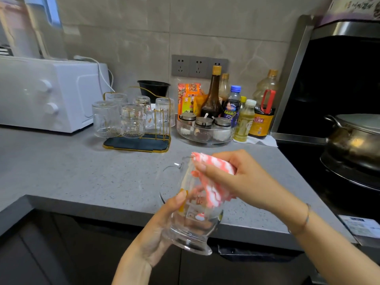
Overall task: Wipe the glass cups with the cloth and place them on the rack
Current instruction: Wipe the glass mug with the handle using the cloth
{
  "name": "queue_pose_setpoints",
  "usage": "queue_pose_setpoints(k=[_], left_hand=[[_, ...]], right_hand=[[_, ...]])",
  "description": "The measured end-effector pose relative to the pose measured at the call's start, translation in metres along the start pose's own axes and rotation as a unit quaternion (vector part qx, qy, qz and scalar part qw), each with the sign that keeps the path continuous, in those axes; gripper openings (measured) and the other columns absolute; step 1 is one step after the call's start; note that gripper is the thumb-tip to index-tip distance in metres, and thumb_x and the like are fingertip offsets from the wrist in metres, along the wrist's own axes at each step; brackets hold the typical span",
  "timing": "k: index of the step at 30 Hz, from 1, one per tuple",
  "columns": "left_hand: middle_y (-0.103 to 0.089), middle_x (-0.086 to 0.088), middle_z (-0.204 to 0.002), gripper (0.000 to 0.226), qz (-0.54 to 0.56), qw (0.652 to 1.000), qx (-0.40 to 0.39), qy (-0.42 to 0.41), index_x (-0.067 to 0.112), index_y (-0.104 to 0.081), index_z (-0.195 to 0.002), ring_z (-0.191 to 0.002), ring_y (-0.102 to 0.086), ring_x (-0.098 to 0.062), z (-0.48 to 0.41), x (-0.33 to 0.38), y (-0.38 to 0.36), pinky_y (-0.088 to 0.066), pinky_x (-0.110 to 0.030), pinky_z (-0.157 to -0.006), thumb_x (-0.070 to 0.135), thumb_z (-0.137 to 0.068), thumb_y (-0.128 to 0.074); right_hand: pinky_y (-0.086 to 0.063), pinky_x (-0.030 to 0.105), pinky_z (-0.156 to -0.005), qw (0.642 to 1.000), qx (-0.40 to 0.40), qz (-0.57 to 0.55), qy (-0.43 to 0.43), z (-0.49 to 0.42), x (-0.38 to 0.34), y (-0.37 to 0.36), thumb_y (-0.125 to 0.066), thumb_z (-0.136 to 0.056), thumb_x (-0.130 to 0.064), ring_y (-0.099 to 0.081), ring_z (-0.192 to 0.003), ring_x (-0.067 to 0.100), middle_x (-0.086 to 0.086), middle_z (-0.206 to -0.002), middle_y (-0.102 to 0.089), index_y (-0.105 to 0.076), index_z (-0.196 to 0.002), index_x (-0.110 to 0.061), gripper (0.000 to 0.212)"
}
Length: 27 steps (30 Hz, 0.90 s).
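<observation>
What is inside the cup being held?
The red-and-white cloth reaches into the cup, held by the right hand; the left hand grips the cup outside. What the cloth covers inside cannot be seen.

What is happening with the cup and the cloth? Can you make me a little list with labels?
left hand: grips the glass cup, tilted, above the counter edge
right hand: pinches the pink-and-white cloth against the cup's rim
rack: at the back of the counter, gold wire with a dark tray
other cups: several, upside down at the rack
beside the rack: white oven
</observation>
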<state>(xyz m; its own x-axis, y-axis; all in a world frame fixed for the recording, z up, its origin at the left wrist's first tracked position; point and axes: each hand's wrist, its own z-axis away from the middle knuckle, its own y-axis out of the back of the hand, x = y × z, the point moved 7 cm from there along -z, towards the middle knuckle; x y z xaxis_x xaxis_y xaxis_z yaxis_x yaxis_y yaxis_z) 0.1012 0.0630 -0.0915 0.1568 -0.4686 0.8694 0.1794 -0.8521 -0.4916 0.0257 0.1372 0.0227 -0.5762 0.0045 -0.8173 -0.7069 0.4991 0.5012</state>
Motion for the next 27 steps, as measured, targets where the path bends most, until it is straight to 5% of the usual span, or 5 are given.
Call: queue_pose_setpoints(k=[10, 14, 18, 22, 27], left_hand=[[-0.067, -0.008, -0.122, 0.102, -0.020, 0.993, 0.051, -0.105, 0.019, -0.051, -0.134, -0.109, -0.063, -0.043, -0.016, 0.024, -0.008, -0.056, -0.051, -0.085, 0.071, -0.051, -0.079], [-0.063, 0.019, -0.114, 0.082, -0.147, 0.948, 0.181, -0.218, 0.041, -0.033, -0.123, -0.101, -0.068, -0.016, -0.010, 0.034, -0.022, -0.059, -0.033, -0.073, 0.057, -0.053, -0.074], [-0.052, 0.012, -0.115, 0.060, -0.171, 0.918, 0.237, -0.269, 0.039, -0.028, -0.115, -0.090, -0.062, 0.008, -0.002, 0.032, -0.032, -0.048, -0.011, -0.069, 0.063, -0.065, -0.052], [-0.066, 0.014, -0.076, 0.033, -0.014, 0.941, 0.265, -0.211, 0.023, -0.044, -0.101, -0.066, -0.060, -0.009, -0.006, 0.028, -0.022, -0.040, -0.019, -0.046, 0.047, -0.079, -0.049], [-0.059, -0.013, -0.080, 0.046, 0.213, 0.967, 0.137, -0.035, 0.006, -0.059, -0.103, -0.056, -0.041, -0.019, -0.012, 0.016, -0.030, -0.023, -0.020, -0.038, 0.044, -0.094, -0.036]], right_hand=[[-0.038, 0.015, -0.038, 0.967, 0.223, -0.119, 0.041, -0.007, 0.004, 0.040, -0.054, -0.096, -0.021, -0.050, -0.033, 0.011, 0.006, -0.038, -0.055, -0.055, -0.065, 0.021, 0.052], [-0.039, 0.017, -0.040, 0.953, 0.269, -0.120, 0.076, -0.008, -0.003, 0.046, -0.054, -0.096, -0.018, -0.051, -0.032, 0.010, 0.007, -0.037, -0.052, -0.052, -0.056, 0.016, 0.053], [-0.042, 0.019, -0.044, 0.946, 0.277, -0.126, 0.108, -0.007, -0.006, 0.042, -0.056, -0.095, -0.020, -0.052, -0.036, 0.020, 0.012, -0.039, -0.052, -0.051, -0.045, -0.004, 0.053], [-0.042, 0.029, -0.041, 0.955, 0.258, -0.092, 0.110, -0.007, -0.004, 0.036, -0.059, -0.094, -0.027, -0.058, -0.048, 0.036, 0.022, -0.050, -0.056, -0.056, -0.055, 0.002, 0.048], [-0.042, 0.033, -0.039, 0.952, 0.230, 0.008, 0.203, -0.005, -0.020, 0.031, -0.061, -0.091, -0.026, -0.054, -0.042, 0.021, 0.005, -0.046, -0.057, -0.061, -0.057, -0.004, 0.040]])
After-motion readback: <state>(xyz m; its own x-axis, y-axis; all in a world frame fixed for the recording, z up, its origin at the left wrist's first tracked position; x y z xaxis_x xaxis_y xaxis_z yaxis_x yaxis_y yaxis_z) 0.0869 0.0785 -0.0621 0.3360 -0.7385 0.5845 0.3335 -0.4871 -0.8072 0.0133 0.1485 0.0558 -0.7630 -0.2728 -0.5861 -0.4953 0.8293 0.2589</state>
